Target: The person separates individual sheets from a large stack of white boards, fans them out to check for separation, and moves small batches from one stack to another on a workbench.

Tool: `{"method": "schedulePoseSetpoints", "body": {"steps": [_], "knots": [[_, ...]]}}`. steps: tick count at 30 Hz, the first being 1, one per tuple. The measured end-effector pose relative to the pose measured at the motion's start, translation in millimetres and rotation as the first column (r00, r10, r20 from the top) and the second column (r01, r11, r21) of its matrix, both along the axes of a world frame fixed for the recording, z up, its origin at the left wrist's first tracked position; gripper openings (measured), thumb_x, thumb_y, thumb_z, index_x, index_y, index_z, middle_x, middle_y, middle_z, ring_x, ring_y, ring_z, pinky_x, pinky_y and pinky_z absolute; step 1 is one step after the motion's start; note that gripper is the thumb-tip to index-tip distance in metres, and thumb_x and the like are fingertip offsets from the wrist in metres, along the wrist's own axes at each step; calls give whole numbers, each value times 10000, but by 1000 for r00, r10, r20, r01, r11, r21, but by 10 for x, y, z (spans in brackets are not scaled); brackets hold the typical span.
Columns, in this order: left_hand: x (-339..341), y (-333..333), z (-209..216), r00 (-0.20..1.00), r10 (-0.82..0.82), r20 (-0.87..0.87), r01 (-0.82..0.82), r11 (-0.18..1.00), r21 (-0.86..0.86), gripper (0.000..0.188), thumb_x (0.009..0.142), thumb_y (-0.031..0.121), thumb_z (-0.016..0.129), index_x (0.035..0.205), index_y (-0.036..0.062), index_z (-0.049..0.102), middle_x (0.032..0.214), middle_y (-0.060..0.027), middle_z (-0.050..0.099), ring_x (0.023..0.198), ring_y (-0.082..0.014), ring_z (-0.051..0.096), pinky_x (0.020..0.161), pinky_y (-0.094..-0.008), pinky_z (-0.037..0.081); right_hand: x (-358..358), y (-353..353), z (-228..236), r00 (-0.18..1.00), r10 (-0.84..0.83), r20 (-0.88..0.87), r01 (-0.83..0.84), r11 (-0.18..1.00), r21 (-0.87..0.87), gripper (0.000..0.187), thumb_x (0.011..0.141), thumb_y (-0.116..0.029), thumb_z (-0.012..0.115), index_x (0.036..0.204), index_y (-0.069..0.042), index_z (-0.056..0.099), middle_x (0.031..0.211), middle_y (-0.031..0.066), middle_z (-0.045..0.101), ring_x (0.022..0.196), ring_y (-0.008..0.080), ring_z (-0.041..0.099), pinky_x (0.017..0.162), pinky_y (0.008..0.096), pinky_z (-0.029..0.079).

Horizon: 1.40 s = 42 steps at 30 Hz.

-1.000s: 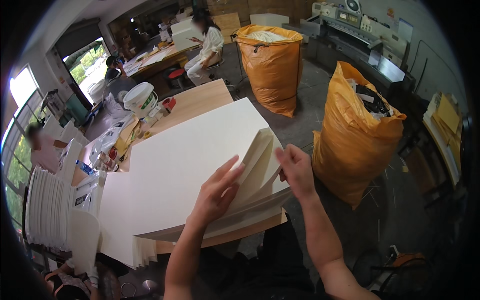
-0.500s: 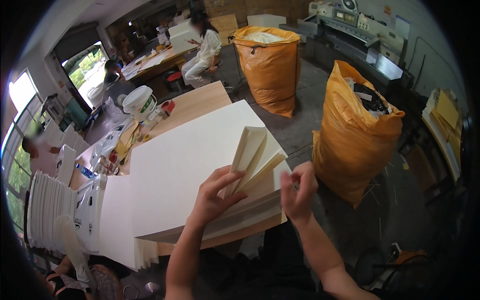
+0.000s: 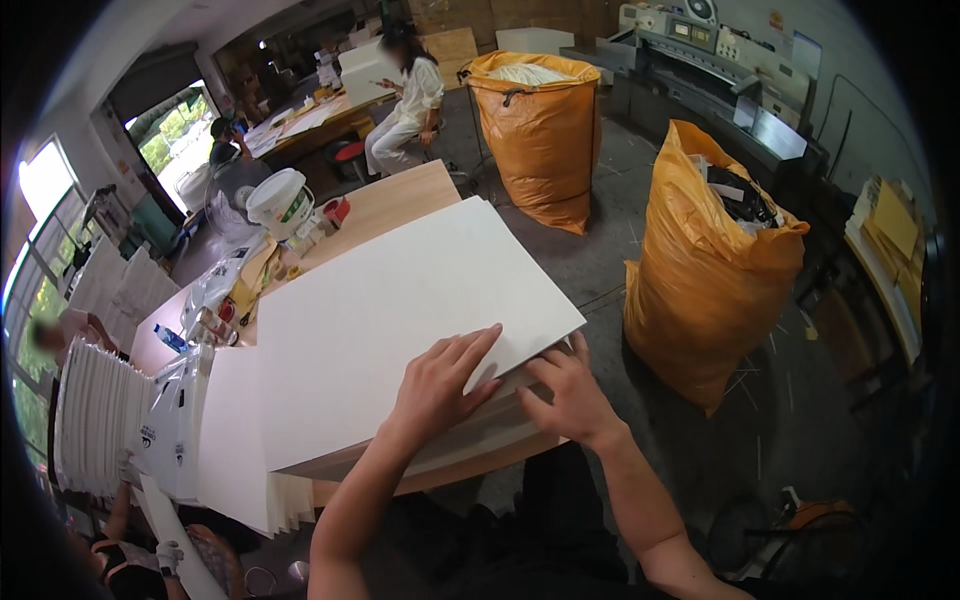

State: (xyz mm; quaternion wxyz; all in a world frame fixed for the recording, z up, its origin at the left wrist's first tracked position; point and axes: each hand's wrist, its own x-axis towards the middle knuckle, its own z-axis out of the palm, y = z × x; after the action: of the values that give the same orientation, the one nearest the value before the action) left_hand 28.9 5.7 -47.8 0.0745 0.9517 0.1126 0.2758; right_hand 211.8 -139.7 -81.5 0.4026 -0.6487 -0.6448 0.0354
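Observation:
A stack of large white sheets lies in front of me with its top sheet flat. My left hand rests palm down near the stack's front right edge, fingers stretched and thumb by the rim. Close beside it, my right hand touches the same edge near the right corner. Its fingers are slightly bent and apart, with the thumb lower along the stack's side. Part of its fingertips is hidden against the edge, and no separate sheet shows in its grasp.
Orange bags stand right of the table. A white bucket, tape rolls and bottles sit behind the stack. More stacked sheets stand at left, where a co-worker's gloved hand shows. Other people are farther back.
The corner sheets that my left hand held bent upward now lie flat. My left hand has flattened onto the stack, and my right hand has moved left to its edge.

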Motion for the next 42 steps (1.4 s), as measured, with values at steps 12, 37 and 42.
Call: {"method": "schedulePoseSetpoints", "body": {"steps": [12, 37, 42], "knots": [[8, 16, 22, 998, 28, 56, -25, 999, -42, 460, 883, 30, 714, 1301, 217, 679, 1423, -162, 608, 1064, -348, 714, 842, -425, 612, 366, 28, 459, 919, -201, -340, 190, 980, -65, 445, 1001, -336, 694, 769, 4, 526, 649, 140, 560, 556, 209, 560, 536, 393, 449], [-43, 118, 40, 977, -89, 194, 163, 898, -409, 506, 762, 184, 899, 1243, 224, 747, 1433, -122, 583, 1119, -316, 714, 924, -404, 616, 277, 264, 444, 184, 140, -973, -60, 990, 131, 384, 1015, -334, 673, 733, -106, 544, 635, 2, 576, 543, 98, 587, 474, 222, 392], [-14, 15, 116, 984, -22, 178, 82, 937, -339, 429, 873, 6, 709, 1284, 130, 716, 1527, -216, 519, 1103, -328, 729, 921, -407, 593, 200, 349, 323, 846, -181, -502, 208, 978, -1, 394, 1024, -321, 644, 717, -103, 531, 625, 0, 559, 539, 106, 583, 469, 235, 387]]}}
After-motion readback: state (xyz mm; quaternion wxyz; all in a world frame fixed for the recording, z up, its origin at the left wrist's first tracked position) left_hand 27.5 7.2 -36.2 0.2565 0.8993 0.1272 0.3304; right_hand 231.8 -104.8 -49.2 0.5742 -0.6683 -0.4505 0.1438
